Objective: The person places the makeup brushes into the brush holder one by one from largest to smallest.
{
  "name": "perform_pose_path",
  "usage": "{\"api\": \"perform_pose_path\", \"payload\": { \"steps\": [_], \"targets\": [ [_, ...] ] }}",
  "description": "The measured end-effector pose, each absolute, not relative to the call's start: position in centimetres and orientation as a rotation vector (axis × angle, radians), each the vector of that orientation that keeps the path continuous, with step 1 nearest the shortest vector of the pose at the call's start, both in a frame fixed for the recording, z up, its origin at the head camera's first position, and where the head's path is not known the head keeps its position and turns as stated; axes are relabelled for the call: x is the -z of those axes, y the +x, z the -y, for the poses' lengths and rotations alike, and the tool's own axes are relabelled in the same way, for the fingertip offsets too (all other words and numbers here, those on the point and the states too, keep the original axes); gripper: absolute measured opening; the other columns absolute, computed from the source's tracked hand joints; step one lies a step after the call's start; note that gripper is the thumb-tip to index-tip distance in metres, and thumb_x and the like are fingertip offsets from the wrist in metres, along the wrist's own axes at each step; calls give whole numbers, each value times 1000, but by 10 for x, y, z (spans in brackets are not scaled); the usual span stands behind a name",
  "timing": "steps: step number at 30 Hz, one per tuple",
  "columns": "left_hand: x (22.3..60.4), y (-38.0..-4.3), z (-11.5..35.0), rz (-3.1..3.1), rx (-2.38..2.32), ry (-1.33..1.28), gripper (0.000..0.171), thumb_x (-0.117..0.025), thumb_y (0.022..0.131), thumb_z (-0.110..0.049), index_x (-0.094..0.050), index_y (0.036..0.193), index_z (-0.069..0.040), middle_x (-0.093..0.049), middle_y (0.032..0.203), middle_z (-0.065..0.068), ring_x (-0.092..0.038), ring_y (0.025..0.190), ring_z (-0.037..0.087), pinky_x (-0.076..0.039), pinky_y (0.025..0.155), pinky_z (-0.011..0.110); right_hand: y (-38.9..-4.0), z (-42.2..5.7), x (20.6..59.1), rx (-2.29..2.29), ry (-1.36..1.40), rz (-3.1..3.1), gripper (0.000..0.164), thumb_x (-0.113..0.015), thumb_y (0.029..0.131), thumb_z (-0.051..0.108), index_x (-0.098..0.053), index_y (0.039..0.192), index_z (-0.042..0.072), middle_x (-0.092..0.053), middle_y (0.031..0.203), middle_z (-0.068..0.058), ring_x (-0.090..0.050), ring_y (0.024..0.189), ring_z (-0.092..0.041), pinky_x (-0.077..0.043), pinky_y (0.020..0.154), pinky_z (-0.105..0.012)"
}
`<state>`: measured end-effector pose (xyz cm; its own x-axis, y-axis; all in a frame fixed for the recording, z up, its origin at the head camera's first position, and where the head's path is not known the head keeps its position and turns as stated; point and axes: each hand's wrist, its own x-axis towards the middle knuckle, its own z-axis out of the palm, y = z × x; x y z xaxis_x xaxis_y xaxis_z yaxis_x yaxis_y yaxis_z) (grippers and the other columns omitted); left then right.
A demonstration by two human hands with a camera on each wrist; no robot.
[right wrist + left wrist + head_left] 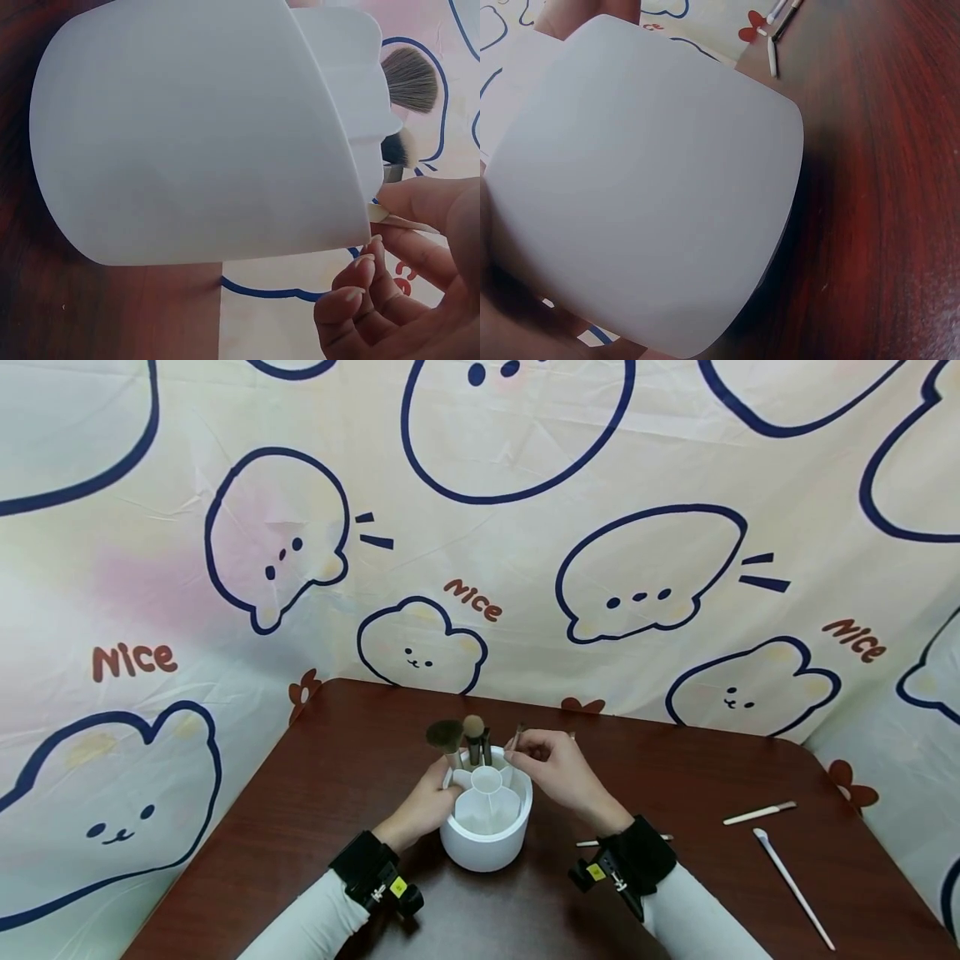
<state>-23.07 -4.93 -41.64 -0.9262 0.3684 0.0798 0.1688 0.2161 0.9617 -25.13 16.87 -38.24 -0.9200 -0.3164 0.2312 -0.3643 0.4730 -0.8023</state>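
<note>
A white round brush holder (486,853) with petal-shaped compartments stands on the table in the head view. My left hand (422,806) grips its left rim, the thumb over the edge. At the far right of the rim, my right hand (558,771) pinches a slim makeup brush (409,223) between thumb and index finger, one end at the holder's edge. The other right fingers are loosely bent in the right wrist view. In the rear compartments stand a wide dark-bristled brush (444,735), a light-tipped brush (473,727) and a narrow dark one (487,748).
On the brown table (360,735), a short white-handled brush (753,815) and a long white brush (793,889) lie at the right. Another thin brush (587,843) is partly hidden under the right wrist. A patterned cloth (510,552) hangs behind the table.
</note>
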Motion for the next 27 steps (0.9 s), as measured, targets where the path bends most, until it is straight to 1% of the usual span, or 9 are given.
{"api": "perform_pose_path", "payload": {
  "steps": [3, 5, 8, 12, 16, 19, 23, 27],
  "targets": [
    [416, -230, 49, -2321, -1800, 510, 54, -44, 87, 4, -33, 140, 0, -39, 139, 17, -33, 126, 28, -27, 103, 52, -246, -164, 374, -1505, 598, 2657, 11, -64, 89, 14, -70, 96, 8, -65, 99, -7, -55, 84, -24, -47, 70, -39],
    [416, -230, 49, -2319, -1803, 497, 54, -44, 87, 3, -32, 140, 0, -39, 139, 18, -33, 126, 28, -27, 103, 52, -240, -161, 367, -1519, 585, 2669, 15, -64, 88, 12, -70, 100, 6, -64, 104, -11, -56, 87, -26, -47, 72, -40],
    [417, -229, 49, -2317, -1813, 478, 55, -45, 88, 3, -31, 141, 0, -38, 140, 18, -32, 126, 29, -27, 103, 53, -234, -157, 359, -1519, 544, 2705, 18, -63, 89, 11, -69, 105, 4, -62, 110, -14, -55, 89, -27, -47, 72, -38],
    [418, -228, 50, -2322, -1822, 476, 55, -46, 88, 3, -32, 141, 0, -38, 140, 18, -31, 127, 28, -25, 103, 53, -235, -158, 359, -1536, 536, 2732, 20, -62, 89, 11, -67, 108, 5, -62, 110, -14, -54, 88, -27, -47, 70, -36],
    [418, -229, 51, -2331, -1820, 473, 55, -46, 87, 3, -32, 140, 0, -40, 139, 18, -32, 126, 28, -25, 103, 53, -244, -168, 371, -1539, 570, 2743, 24, -64, 89, 20, -66, 111, 10, -63, 109, -9, -55, 87, -25, -49, 70, -36],
    [417, -229, 51, -2344, -1813, 468, 56, -46, 87, 4, -32, 140, 0, -40, 139, 18, -32, 126, 28, -25, 103, 53, -250, -181, 375, -1457, 563, 2747, 28, -66, 88, 29, -65, 113, 16, -62, 107, -3, -56, 86, -22, -50, 68, -36],
    [416, -230, 49, -2354, -1801, 489, 56, -46, 87, 4, -32, 140, 1, -39, 140, 18, -31, 127, 28, -26, 103, 52, -245, -201, 364, -1326, 535, 2719, 28, -65, 88, 33, -64, 113, 22, -60, 103, 0, -55, 79, -21, -48, 61, -36],
    [415, -229, 48, -2351, -1797, 498, 56, -45, 86, 4, -31, 140, 2, -38, 140, 19, -31, 127, 28, -26, 103, 52, -235, -230, 350, -1162, 490, 2702, 31, -62, 90, 36, -61, 117, 22, -59, 101, -2, -55, 78, -19, -47, 59, -37]
  ]
}}
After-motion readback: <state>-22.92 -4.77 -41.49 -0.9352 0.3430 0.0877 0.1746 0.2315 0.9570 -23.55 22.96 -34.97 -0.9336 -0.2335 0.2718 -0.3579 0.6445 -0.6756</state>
